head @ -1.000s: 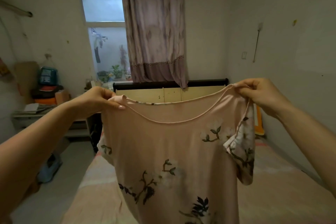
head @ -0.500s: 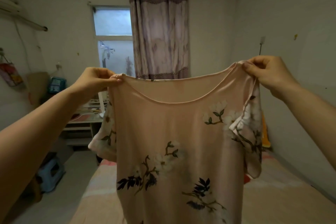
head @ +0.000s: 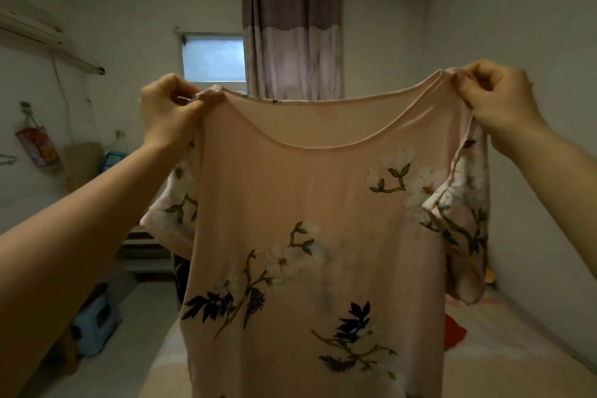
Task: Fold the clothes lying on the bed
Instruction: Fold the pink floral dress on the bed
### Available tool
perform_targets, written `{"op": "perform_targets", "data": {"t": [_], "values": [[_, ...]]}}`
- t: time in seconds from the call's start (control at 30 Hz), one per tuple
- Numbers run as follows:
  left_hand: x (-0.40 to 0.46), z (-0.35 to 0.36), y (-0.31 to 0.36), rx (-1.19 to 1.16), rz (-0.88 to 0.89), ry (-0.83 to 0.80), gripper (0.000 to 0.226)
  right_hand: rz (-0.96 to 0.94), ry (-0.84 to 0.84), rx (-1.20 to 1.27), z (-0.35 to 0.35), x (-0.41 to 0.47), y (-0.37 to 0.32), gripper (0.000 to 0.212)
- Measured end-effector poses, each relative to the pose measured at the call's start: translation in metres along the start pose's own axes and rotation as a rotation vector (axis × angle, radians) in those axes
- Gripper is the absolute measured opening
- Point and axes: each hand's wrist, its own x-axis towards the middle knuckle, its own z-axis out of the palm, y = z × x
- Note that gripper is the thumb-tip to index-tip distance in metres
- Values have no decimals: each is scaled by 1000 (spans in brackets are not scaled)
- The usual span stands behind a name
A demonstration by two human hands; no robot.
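Note:
A pale pink short-sleeved top (head: pixel 307 210) printed with white flowers and dark leaves hangs spread out in the air in front of me. My left hand (head: pixel 171 107) pinches its left shoulder seam by the neckline. My right hand (head: pixel 497 100) pinches the right shoulder seam. Both sleeves droop down at the sides. The hem runs out of the bottom of the view. The bed (head: pixel 504 362), covered in a light pinkish sheet, lies below and behind the top, mostly hidden by it.
A red cloth (head: pixel 454 331) lies on the bed at the right. A blue plastic stool (head: pixel 95 326) stands on the floor to the left, with a low shelf (head: pixel 145 252) behind it. A curtain (head: pixel 292 39) and window (head: pixel 213 58) fill the far wall.
Both hands have raised the top higher, and my view has tilted upward with it. The grip on the two shoulders is the same.

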Motion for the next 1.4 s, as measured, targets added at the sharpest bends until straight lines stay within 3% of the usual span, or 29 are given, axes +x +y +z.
{"op": "perform_targets", "data": {"t": [0.2,0.7,0.93,1.13,1.4], "values": [[2,0,6,-18,5,-1,29,24,39,41,1,0,-3,22],[-122,34,-123,177,-367,-596,32,425,-354,-62,45,-123,129,20],[-192,68,-192,304,-564,-745,31,606,-464,-116,53,-198,202,15],[-244,138,-223,317,-607,-859,37,810,-411,-89,26,-261,251,18],[-327,306,-209,344,-567,-1040,32,1073,-220,-131,-73,-325,344,15]]}}
